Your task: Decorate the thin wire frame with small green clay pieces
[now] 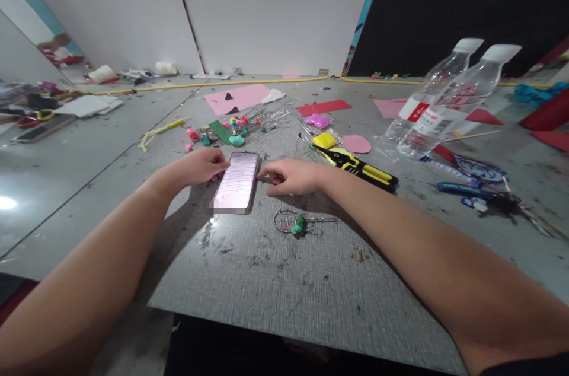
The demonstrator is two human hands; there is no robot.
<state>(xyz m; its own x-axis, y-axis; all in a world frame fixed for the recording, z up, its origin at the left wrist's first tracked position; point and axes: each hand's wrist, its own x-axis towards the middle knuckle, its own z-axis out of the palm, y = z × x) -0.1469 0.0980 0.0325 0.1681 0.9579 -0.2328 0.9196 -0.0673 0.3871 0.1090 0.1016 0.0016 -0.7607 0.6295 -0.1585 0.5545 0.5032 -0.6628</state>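
Observation:
A smartphone (pixel 236 183) with a lit screen lies flat on the grey table (pixel 284 281). My left hand (pixel 200 166) rests at its upper left corner, the thumb touching the screen edge. At the phone's right edge rests my right hand (pixel 291 177), fingers loosely curled, fingertips touching it. Neither hand lifts the phone. A small wire shape with green clay (pixel 296 223) lies just in front of my right hand.
Yellow-black pliers (pixel 362 170) lie right of my right hand. Two clear water bottles (pixel 438 104) stand tilted at the right. Clay lumps, pins and wires (pixel 235 127), pink and red paper (pixel 323 107), keys (pixel 484 193), and clutter at the far left surround the work area.

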